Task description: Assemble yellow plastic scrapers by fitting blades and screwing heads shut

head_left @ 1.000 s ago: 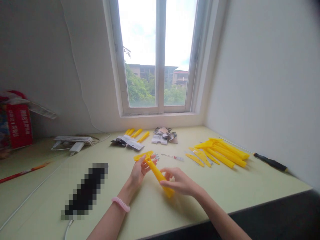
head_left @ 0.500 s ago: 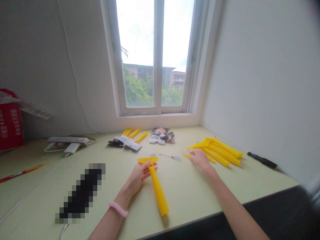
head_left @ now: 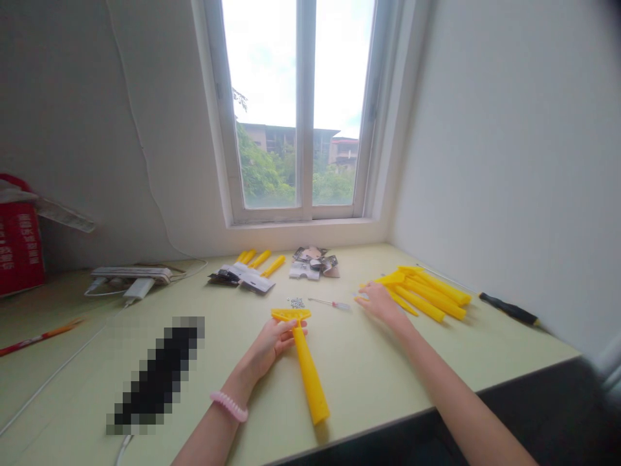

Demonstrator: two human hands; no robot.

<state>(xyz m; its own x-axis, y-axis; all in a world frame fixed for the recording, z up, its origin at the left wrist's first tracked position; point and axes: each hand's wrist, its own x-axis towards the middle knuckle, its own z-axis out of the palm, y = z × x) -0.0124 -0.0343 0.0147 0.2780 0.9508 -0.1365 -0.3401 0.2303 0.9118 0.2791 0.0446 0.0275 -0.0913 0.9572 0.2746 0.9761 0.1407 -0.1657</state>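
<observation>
My left hand is closed round the neck of a yellow T-shaped tool, its crosspiece at the far end and its thick handle pointing toward the table's front edge. At the left end of a pile of yellow handled pieces, my right hand reaches down with bent fingers; a flat yellow piece shows beside it, and whether the fingertips grip anything is hidden. Small metal screws lie just beyond the crosspiece. A small screwdriver rests between my hands.
Packaged pieces with yellow handles and crumpled packets lie near the window. A long black-handled screwdriver is by the right wall. A power strip, cable, pencil and blurred dark object lie left.
My right hand has shifted slightly left at the pile's edge. My left hand and the yellow tool have moved a little to the right, leaving the screws more visible.
</observation>
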